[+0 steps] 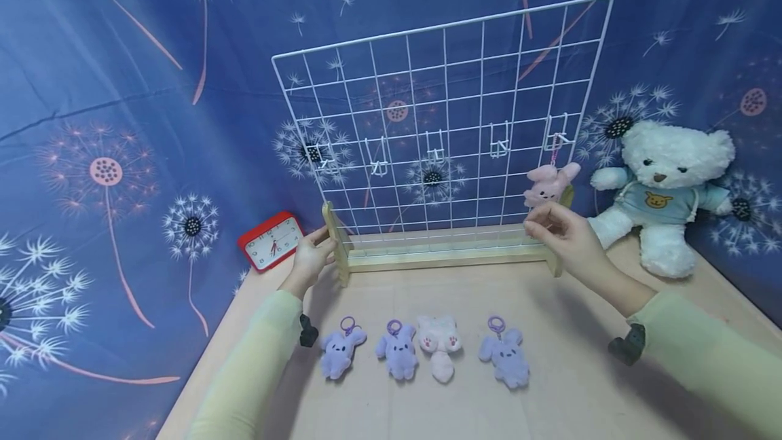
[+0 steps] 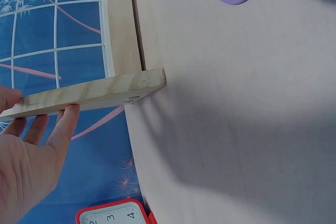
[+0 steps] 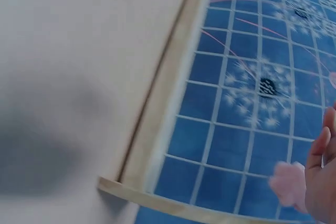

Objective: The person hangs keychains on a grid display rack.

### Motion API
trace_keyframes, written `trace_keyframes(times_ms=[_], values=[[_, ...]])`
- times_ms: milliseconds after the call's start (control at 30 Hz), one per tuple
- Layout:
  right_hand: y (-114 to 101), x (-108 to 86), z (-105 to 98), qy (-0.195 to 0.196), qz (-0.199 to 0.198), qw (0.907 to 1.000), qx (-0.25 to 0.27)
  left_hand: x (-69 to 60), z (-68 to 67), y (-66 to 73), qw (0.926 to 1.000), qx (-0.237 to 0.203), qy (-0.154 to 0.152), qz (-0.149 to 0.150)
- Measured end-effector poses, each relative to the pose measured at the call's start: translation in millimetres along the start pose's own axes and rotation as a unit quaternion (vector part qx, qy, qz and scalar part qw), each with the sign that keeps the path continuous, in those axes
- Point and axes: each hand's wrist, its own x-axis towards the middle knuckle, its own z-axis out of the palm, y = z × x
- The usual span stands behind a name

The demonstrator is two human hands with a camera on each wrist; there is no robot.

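A pink plush keychain (image 1: pixel 548 183) hangs by its pink strap from the rightmost hook of the white wire grid rack (image 1: pixel 446 77). Just below it is my right hand (image 1: pixel 565 233), its fingers loosely bent and nothing visible between them. The right wrist view has part of the pink plush (image 3: pixel 290 184) beside that hand (image 3: pixel 323 179). My left hand (image 1: pixel 313 258) grips the rack's left wooden foot (image 1: pixel 337 243); in the left wrist view, thumb and fingers lie on opposite sides of the wood (image 2: pixel 94 90).
On the table lie purple plush keychains (image 1: pixel 341 353), (image 1: pixel 398 353), (image 1: pixel 506 358) and a white one (image 1: pixel 440 345). Several white hooks (image 1: pixel 436 155) sit on the grid. A red clock (image 1: pixel 271 242) stands left, a white teddy bear (image 1: pixel 662 189) right. Behind hangs a blue dandelion cloth (image 1: pixel 110 87).
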Motion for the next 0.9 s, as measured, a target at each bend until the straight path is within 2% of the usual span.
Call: trace_keyframes(times_ms=[167,333,533,667,800,900], values=[[12.0,-13.8,16.1,-0.056,0.014,0.9981,-0.023,1.3,1.2,-0.8,1.0000,0.001,0.004,0.006],[25.1,-32.4,30.5,-0.102,0.019,0.9944,-0.019,0.5,3.5,-0.9,1.0000,0.008,0.000,0.002],[42.0,-51.1,44.8,-0.171,0.024,0.9849,-0.010,-2.5,3.0,-1.5,1.0000,0.007,-0.001,0.004],[51.7,-59.7,49.9,-0.234,0.039,0.9714,-0.008,-2.5,2.4,-1.3,0.9999,0.008,0.001,0.010],[57.4,-65.8,53.1,-0.311,0.071,0.9479,0.007,-2.1,2.7,-0.2,0.9999,0.008,0.006,0.010],[59.1,-68.1,56.1,-0.334,0.075,0.9397,0.004,-2.3,2.4,1.0,0.9999,0.009,0.007,0.007]])
